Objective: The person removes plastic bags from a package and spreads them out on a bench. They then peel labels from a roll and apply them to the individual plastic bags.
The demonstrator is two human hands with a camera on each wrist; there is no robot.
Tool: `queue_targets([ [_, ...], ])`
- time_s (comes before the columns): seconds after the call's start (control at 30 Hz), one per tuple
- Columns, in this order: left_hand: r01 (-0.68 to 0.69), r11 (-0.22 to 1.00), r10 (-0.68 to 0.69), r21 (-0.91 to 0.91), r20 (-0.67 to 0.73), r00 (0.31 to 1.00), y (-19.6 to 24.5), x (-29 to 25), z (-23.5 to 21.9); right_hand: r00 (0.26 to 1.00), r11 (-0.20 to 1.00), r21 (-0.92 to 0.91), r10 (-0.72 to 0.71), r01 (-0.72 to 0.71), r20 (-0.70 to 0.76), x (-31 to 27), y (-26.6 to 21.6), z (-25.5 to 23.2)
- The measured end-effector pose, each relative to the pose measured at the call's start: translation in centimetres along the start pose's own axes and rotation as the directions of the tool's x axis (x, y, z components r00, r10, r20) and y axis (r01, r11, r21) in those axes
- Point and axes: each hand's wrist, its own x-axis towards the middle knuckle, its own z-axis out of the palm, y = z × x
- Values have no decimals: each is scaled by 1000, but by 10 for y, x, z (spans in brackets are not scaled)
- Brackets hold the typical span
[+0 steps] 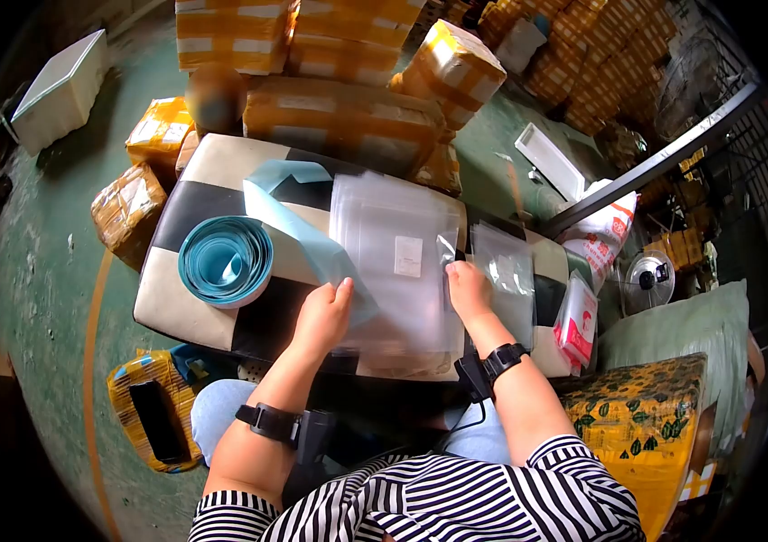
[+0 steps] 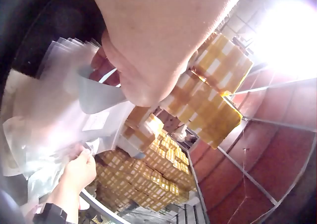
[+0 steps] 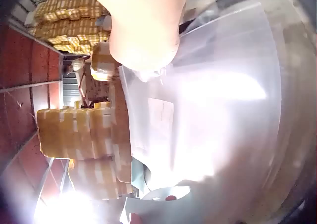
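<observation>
A roll of light-blue strip stands at the left on a black-and-white padded bench. Its loose band loops up and runs across to my left hand, which pinches it between thumb and fingers. The left wrist view shows the band bent at those fingers. Beside it lies a stack of clear plastic bags, with a white label on the top one. My right hand pinches the right edge of that stack's top bag; its fingertips are mostly hidden in the right wrist view.
More clear bags lie right of the stack, near a red-and-white packet. Taped cartons stand behind the bench. A metal bar slants at the right. On the floor, a phone rests on a taped parcel.
</observation>
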Motion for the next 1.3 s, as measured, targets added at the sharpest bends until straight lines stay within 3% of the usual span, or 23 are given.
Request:
queue_targets([
  [0.03,-15,999,14,-51,-5,1000,-8,3,3,997,999,-15,-31,30,-68,1,5,-3],
  [0.1,-36,991,34,-130,-12,999,-12,5,4,986,971,234,87,-51,-143,11,23,-3],
  [0.17,-42,981,41,-187,-9,999,-9,3,3,904,674,663,428,-324,7,28,40,-30],
  [0.23,-52,973,55,-223,7,998,0,-2,-3,844,439,824,530,-359,85,42,54,-74],
  [0.33,9,950,8,-312,52,999,7,-3,-6,811,558,690,580,-462,74,39,120,-84],
  [0.43,25,940,-14,-341,36,999,12,-4,-7,856,682,579,514,-447,56,10,181,-65],
  [0.47,39,923,-22,-383,50,999,10,-3,-7,836,725,499,549,-474,-3,3,196,-57],
  [0.57,10,914,0,-405,25,1000,6,-2,-3,853,824,319,516,-469,-78,-11,213,-46],
  [0.6,2,911,9,-412,23,1000,9,-2,-3,888,893,140,443,-427,-118,-13,213,-46],
  [0.63,27,903,-10,-428,43,999,8,-2,-4,894,912,104,410,-397,-181,-12,212,-44],
  [0.7,73,881,-41,-467,79,996,7,0,-6,897,943,18,322,-332,-303,0,191,-36],
  [0.77,223,720,-159,-657,157,975,24,-4,-10,975,881,441,215,-172,-49,15,106,-44],
  [0.8,292,617,-212,-731,202,956,30,-6,-13,998,750,659,53,-52,18,14,69,-35],
  [0.83,315,577,-199,-754,244,949,25,-5,-17,968,651,748,-76,-134,240,9,13,-47],
  [0.9,281,432,-210,-857,208,955,31,-7,-17,882,643,766,-353,-13,311,-7,-58,-48],
  [0.93,272,354,-150,-895,233,961,18,-3,-19,801,593,799,-427,-103,420,-12,-88,-57],
  [0.97,291,308,-197,-906,239,951,22,-4,-23,784,535,833,-453,-143,425,-16,-106,-53],
  [1.0,103,517,-85,-850,69,994,16,-2,-24,763,437,832,-388,-342,517,-20,-108,-41],
  [1.03,116,447,-108,-887,75,991,12,-4,-28,710,331,788,-346,-520,614,-19,-114,-27],
  [1.1,129,296,-155,-947,86,984,30,-13,-39,769,340,823,-316,-455,556,-15,-126,-32],
  [1.17,179,483,-122,-857,136,983,41,-20,-42,831,392,847,-278,-360,482,-13,-133,-35],
  [1.23,154,552,-48,-820,153,987,32,-14,-35,887,482,844,-248,-235,389,-13,-138,-34],
  [1.3,165,541,-69,-824,152,986,25,-10,-33,821,433,818,-253,-377,512,-13,-147,-46],
])
